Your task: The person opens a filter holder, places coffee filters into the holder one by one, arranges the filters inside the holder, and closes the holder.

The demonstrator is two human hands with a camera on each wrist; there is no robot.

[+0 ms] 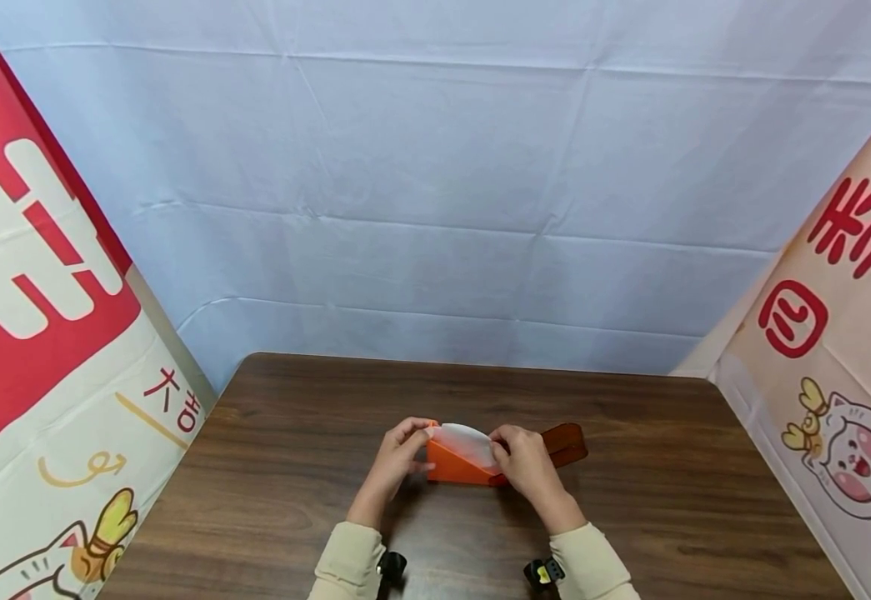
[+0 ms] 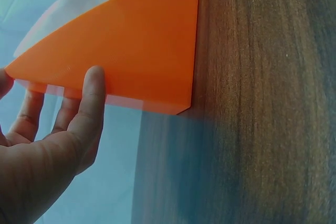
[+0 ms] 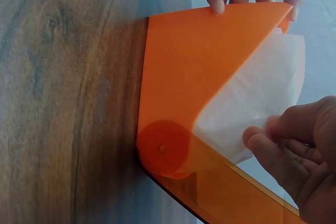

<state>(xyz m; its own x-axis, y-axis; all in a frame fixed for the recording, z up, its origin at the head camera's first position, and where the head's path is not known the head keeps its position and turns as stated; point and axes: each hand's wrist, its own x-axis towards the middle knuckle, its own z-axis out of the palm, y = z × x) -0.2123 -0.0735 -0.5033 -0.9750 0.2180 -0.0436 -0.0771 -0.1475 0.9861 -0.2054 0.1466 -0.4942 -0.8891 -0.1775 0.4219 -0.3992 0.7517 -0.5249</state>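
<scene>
An orange plastic box [image 1: 452,467] with a slanting top edge stands on the table in front of me. White paper [image 3: 257,82] with a curved top edge sticks up out of it. My left hand [image 1: 399,457] holds the box by its left end; in the left wrist view its thumb [image 2: 93,98] lies on the orange side and other fingers reach round the end. With thumb and fingertips, my right hand [image 3: 307,148] pinches the paper near its right side. A see-through amber lid [image 3: 226,195], hinged at the box's lower corner, hangs swung back to the right.
The dark wood table [image 1: 292,417] stretches out around the box. A pale blue cloth [image 1: 435,183] hangs behind its far edge. Printed cloths with red lettering hang at the left [image 1: 37,275] and the right [image 1: 833,350].
</scene>
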